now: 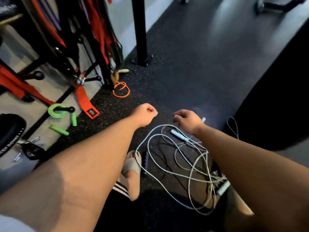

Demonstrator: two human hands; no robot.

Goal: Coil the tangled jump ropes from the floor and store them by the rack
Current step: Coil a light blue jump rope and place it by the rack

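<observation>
Forward-left of the left hand: one orange rope, one green rope. Under the right hand: one pale-blue rope, possibly one black rope.

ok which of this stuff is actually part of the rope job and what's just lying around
Job: tangled pale ropes, green coiled rope, orange coil, rack.
Just there: red strap, black post, sandal.

Gym: speckled rubber floor, rack hung with red resistance bands, black steel upright, jump ropes lying about.
</observation>
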